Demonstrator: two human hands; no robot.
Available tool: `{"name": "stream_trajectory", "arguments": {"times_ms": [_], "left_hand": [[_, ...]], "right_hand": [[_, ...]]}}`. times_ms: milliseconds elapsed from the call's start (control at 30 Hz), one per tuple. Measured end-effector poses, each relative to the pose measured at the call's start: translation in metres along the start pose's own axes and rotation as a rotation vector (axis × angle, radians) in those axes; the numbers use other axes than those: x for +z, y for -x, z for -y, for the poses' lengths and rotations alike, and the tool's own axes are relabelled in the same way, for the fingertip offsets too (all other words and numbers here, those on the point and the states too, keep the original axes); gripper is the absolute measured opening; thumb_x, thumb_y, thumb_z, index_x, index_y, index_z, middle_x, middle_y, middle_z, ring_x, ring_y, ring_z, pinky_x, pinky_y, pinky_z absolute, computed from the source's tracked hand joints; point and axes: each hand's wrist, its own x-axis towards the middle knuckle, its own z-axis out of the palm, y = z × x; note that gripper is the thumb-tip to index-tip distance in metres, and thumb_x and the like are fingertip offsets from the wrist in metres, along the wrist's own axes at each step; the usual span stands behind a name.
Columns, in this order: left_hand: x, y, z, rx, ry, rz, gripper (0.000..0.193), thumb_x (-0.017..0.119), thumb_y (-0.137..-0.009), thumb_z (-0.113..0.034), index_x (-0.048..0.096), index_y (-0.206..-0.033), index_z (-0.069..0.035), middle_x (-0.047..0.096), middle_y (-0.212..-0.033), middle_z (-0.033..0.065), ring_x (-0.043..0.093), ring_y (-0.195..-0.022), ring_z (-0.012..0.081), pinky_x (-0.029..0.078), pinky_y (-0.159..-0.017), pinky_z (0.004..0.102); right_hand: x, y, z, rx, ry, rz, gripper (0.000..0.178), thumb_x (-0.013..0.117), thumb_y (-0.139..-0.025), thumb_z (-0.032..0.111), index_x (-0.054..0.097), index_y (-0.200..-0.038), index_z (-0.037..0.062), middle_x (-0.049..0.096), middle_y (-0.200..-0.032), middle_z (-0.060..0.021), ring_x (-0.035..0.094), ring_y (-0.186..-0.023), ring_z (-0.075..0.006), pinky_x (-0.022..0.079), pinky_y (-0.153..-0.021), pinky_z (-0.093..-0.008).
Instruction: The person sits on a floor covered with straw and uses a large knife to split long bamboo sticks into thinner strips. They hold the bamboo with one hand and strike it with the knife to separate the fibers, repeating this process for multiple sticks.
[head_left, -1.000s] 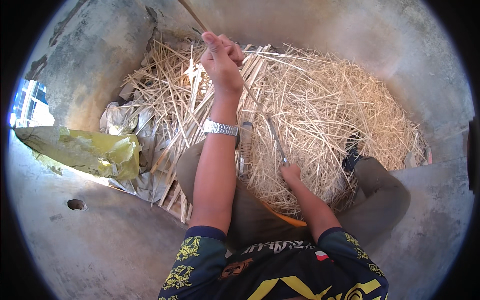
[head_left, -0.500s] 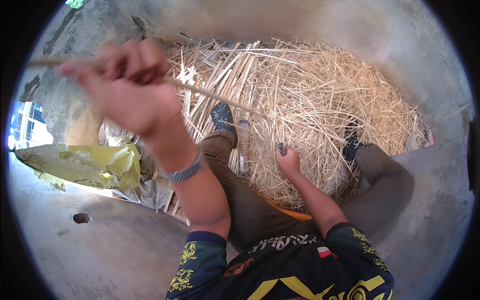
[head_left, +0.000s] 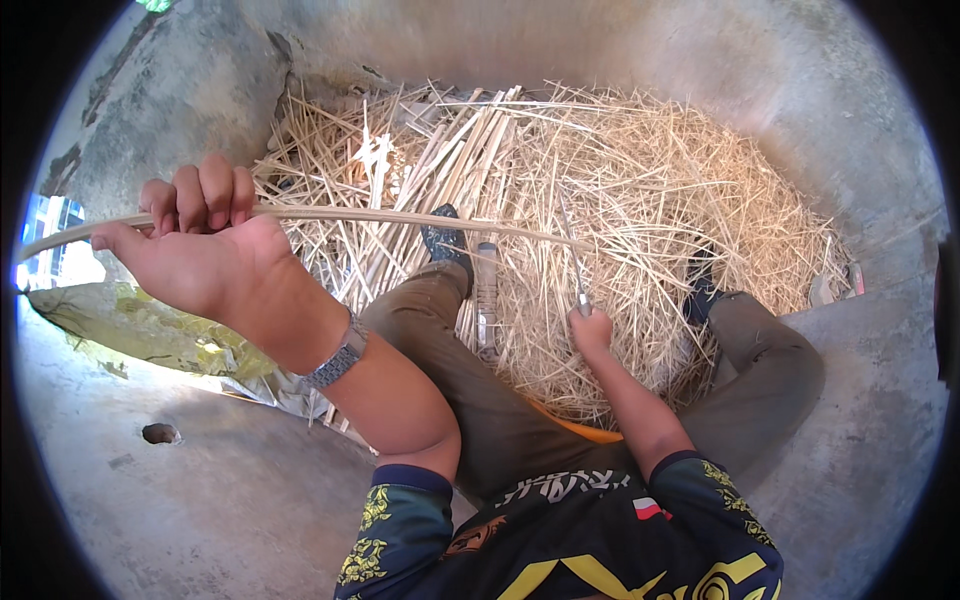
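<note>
My left hand (head_left: 215,250), with a metal watch at its wrist, is closed around a long pale bamboo strip (head_left: 400,216), palm turned up. The strip bows from the far left edge across to the middle. Its right end lies by the thin blade of a knife (head_left: 572,240); whether they touch I cannot tell. My right hand (head_left: 592,332) grips the knife by its short handle, blade pointing away from me. A long narrow brownish piece (head_left: 487,290), banded in the middle, lies between my legs, left of the knife.
A deep heap of fine shavings (head_left: 680,180) covers the floor ahead, with loose split strips (head_left: 450,150) on its left. Concrete walls (head_left: 650,45) stand around it. A torn yellowish sack (head_left: 150,320) hangs at left, above a ledge with a hole (head_left: 160,433).
My left hand has come lower and a little nearer, and the strip now lies flatter. My right hand with the knife has shifted slightly right and nearer to me.
</note>
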Motion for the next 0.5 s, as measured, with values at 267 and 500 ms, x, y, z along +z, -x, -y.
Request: {"name": "stream_trajectory", "arguments": {"times_ms": [267,500], "left_hand": [[-0.045,-0.038,0.01,-0.171,0.218,0.12,0.064,0.023,-0.106,-0.064,0.03,-0.067,-0.014,0.021,-0.057,-0.0003,0.018,-0.052,0.0131,0.015,-0.045,0.0283],[-0.051,-0.046,0.039,-0.471,0.216,0.277,0.057,0.025,-0.109,-0.057,0.036,-0.072,-0.014,0.022,-0.061,-0.0047,0.019,-0.053,0.0105,0.017,-0.044,0.027]], "right_hand": [[0.0,-0.014,-0.046,0.001,0.095,0.204,0.039,0.07,-0.08,0.037,0.071,-0.092,-0.0005,0.072,-0.086,-0.0206,0.07,-0.083,-0.0366,0.053,-0.079,-0.045],[-0.003,-0.027,-0.05,0.076,-0.087,0.385,0.042,0.072,-0.084,0.04,0.07,-0.087,-0.0019,0.071,-0.078,-0.0141,0.07,-0.069,-0.0245,0.054,-0.064,-0.0396]]}}
